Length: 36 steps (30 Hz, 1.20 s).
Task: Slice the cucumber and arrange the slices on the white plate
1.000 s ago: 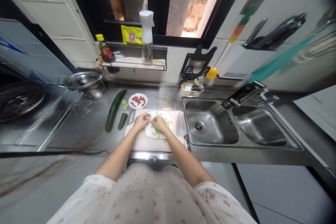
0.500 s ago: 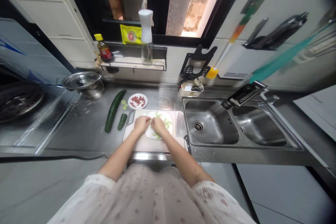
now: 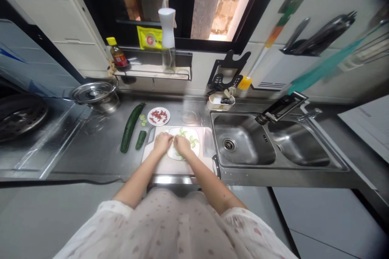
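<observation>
My left hand and my right hand meet over the left part of a white plate, fingertips close together. Both are closed in a pinch on a small pale-green cucumber slice, mostly hidden by the fingers. Thin cucumber slices lie on the plate in curved, petal-like clusters. Beneath the plate is a light cutting board. To the left lie a long whole cucumber, a short cucumber piece and several cut bits. A small plate of red pieces stands behind the board.
A knife handle shows at the board's right edge, beside the double sink. A lidded steel pot stands at back left. Along the wall are a shelf with bottles and a utensil caddy.
Both hands stay over the plate's left part, with only slight finger movement. The whole view has shifted a little; the things on the counter lie as before.
</observation>
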### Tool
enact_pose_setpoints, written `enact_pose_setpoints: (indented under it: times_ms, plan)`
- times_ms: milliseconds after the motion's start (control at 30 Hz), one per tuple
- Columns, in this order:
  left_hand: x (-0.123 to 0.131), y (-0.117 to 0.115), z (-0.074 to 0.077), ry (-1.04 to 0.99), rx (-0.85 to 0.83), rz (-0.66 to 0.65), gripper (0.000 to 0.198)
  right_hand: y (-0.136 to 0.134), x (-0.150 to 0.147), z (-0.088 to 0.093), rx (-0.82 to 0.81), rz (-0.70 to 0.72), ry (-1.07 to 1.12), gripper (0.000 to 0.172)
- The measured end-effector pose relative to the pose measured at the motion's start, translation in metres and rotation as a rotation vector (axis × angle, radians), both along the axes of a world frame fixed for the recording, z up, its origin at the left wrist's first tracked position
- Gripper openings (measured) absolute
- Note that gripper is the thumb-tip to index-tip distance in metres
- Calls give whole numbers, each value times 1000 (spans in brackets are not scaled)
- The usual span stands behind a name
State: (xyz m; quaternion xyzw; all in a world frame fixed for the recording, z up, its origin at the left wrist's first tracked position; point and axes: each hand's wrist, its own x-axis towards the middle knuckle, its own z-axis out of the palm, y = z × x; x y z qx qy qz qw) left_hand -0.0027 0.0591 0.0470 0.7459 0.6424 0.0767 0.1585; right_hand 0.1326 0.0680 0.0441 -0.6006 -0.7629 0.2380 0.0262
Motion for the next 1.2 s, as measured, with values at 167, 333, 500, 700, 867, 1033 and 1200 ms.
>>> enact_pose_setpoints:
  times_ms: [167,333,500,700,867,1033,1200]
  plan:
    - [-1,-1,0,18,-3,11,27,-3,4,4,11,9,-2,25]
    - [-2,0,3,17,27,0,26,-7,8,8,27,77,-40,28]
    - [-3,1,3,47,22,-27,26,-10,7,9,36,125,-105,33]
    - [-4,-1,1,33,11,-5,28,-9,7,7,70,198,-179,35]
    - [-3,-3,-2,32,18,11,28,-10,8,5,96,235,-209,37]
    - [-3,-3,-3,33,21,14,27,-12,7,5,114,246,-222,35]
    - [-3,-2,-5,27,33,20,27,-12,6,8,107,262,-236,33]
